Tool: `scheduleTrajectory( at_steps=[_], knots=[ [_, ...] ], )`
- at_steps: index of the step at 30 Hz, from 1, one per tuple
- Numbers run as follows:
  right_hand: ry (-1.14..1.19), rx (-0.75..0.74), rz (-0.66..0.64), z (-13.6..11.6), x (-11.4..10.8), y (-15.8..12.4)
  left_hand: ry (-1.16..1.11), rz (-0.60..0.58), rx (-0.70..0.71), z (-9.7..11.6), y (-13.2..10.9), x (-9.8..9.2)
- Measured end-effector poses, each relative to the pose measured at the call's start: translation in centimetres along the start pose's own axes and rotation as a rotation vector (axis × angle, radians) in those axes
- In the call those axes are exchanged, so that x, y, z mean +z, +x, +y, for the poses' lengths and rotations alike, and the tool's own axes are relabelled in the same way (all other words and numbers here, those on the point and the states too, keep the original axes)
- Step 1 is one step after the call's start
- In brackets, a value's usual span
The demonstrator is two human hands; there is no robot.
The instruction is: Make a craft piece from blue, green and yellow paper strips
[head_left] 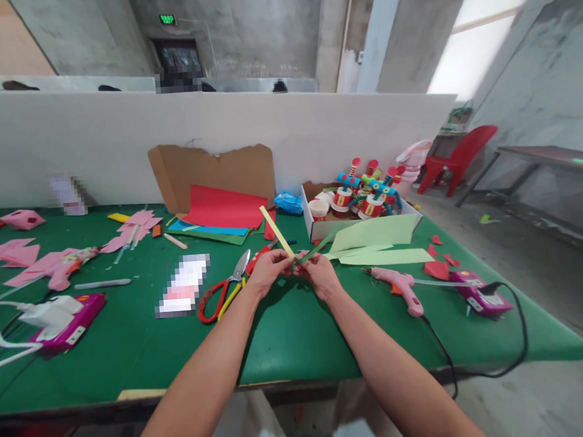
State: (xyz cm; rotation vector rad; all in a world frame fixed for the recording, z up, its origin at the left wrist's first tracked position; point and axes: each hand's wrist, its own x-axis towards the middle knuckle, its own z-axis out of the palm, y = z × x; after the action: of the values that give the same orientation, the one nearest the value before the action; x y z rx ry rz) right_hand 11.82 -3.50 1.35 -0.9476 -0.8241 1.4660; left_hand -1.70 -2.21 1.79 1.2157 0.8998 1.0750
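Above the green table (290,338), my left hand (269,268) pinches a yellow paper strip (275,230) that slants up and to the left. My right hand (319,274) pinches a green paper strip (318,248) that runs up and to the right. The two strips meet between my fingertips, and both hands are closed on that joint. Red-and-yellow handled scissors (227,291) lie just left of my left hand. Sheets of light green paper (377,239) lie just beyond my right hand.
A pink glue gun (401,285) with a black cord and a magenta power block (479,295) lie to the right. A box of paper-cup figures (360,197), coloured sheets on cardboard (221,210), pink cutouts (49,262) and another power block (66,321) lie around. A white partition stands behind.
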Motion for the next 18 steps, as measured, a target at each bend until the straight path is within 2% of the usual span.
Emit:
scheduleTrajectory(
  at_steps=[5,11,14,18],
  knots=[
    [-0.113,-0.114,0.081,0.3,0.1,0.2,0.002,-0.067,-0.027,-0.2,0.0,0.2],
    [-0.251,-0.233,0.165,0.3,0.0,0.2,0.180,-0.083,0.041,-0.6,-0.2,1.0],
    [-0.201,-0.201,0.148,0.3,-0.1,0.2,0.181,-0.027,0.042,-0.5,-0.3,1.1],
    [-0.053,-0.031,0.059,0.3,-0.1,0.2,0.097,0.026,0.051,-0.3,-0.2,0.9]
  ],
)
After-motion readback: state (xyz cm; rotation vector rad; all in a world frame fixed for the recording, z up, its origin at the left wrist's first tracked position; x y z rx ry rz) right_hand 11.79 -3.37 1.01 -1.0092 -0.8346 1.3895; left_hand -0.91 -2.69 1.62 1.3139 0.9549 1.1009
